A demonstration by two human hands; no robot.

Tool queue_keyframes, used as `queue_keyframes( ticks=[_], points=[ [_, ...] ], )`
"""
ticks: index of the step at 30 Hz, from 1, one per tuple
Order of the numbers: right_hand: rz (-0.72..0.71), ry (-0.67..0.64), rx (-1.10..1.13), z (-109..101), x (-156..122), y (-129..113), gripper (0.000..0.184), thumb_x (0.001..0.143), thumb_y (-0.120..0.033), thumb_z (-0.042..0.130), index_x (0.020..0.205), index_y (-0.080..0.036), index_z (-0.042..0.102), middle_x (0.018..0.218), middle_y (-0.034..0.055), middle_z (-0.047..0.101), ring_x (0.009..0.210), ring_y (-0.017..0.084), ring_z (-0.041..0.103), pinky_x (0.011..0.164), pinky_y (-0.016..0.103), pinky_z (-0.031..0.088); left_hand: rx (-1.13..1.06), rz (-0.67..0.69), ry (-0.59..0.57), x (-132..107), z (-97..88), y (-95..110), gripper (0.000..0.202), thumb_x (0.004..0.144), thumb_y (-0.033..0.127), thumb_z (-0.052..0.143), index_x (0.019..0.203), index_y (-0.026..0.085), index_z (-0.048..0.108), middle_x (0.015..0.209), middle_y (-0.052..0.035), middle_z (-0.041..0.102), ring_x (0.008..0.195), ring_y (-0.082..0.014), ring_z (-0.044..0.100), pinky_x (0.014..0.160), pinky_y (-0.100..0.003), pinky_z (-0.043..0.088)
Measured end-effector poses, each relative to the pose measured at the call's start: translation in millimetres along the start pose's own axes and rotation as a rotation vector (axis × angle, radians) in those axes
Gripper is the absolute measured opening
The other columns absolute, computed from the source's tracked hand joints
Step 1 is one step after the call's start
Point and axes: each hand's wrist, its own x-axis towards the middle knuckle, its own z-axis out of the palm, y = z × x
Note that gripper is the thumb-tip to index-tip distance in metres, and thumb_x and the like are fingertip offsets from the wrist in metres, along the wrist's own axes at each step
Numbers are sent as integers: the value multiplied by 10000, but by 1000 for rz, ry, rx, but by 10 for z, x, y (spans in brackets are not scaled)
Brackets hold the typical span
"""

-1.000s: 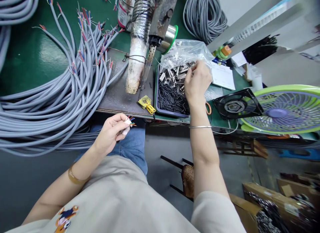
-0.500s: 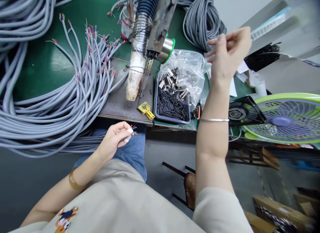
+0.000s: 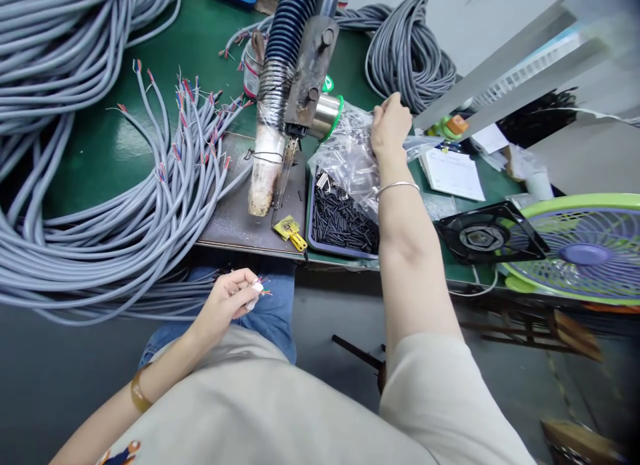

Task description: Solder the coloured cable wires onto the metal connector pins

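In front of my lap, my left hand [image 3: 227,302] is closed in a pinch on a cable end whose thin coloured wires [image 3: 265,291] stick out past the fingertips. My right hand [image 3: 393,128] is stretched forward, its fingers closed on the clear plastic bag [image 3: 350,142]. That bag lies over the back of a tray [image 3: 309,235] and hides part of what is inside. Many small black sleeves [image 3: 340,218] fill the tray's front. A few shiny metal connectors [image 3: 325,182] show beneath the bag's edge.
A soldering iron [image 3: 285,178] on a bracket and a ribbed hose [image 3: 293,35] hang over a brown board [image 3: 235,212]. Grey cables [image 3: 150,198] pile at left. A yellow tool [image 3: 293,233] lies by the tray. At right are a small black fan [image 3: 480,237] and a green fan [image 3: 585,254].
My right hand has come down and left from the air at the right onto the plastic bag, and its fingers have closed. My left hand keeps its pinch on the cable end.
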Motion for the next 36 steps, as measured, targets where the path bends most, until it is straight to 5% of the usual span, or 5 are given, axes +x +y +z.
queue_keyframes(
  ticks=[9, 20, 26, 31, 36],
  points=[
    [116, 306, 239, -805, -121, -123, 77, 1041, -233, 516, 1041, -163, 548, 1008, 105, 742, 803, 134, 601, 825, 297, 408, 32, 8, -6, -8, 2, -55, 341, 738, 429, 774, 716, 151, 578, 532, 60, 455, 462, -27, 283, 439, -160, 148],
    [4, 534, 353, -1187, -416, -153, 187, 1012, -309, 568, 863, -245, 474, 807, 25, 642, 643, 121, 508, 779, 291, 396, 68, -29, -30, 17, 13, -90, 339, 755, 427, 761, 720, 144, 578, 561, 62, 449, 493, -28, 309, 456, -150, 162],
    [110, 275, 322, -1049, -257, -112, 120, 968, -255, 547, 878, -219, 475, 1020, 49, 708, 917, 129, 611, 856, 294, 362, 61, -26, -36, 48, 48, -71, 321, 756, 406, 758, 723, 144, 574, 552, 71, 435, 484, -23, 289, 460, -153, 150],
    [203, 146, 330, -659, -65, 101, 346, 854, -172, 659, 651, -255, 391, 866, 52, 737, 828, 111, 606, 862, 322, 382, 68, -32, -44, 50, 57, -89, 326, 752, 407, 760, 704, 149, 566, 534, 73, 422, 475, -26, 283, 454, -156, 142],
    [61, 322, 508, -919, -337, 5, 382, 938, -136, 616, 699, -305, 371, 1019, 73, 761, 855, 71, 612, 850, 246, 461, 58, -30, -48, 56, 49, -78, 308, 761, 395, 763, 714, 150, 582, 529, 77, 411, 466, -23, 266, 449, -157, 136]
  ],
)
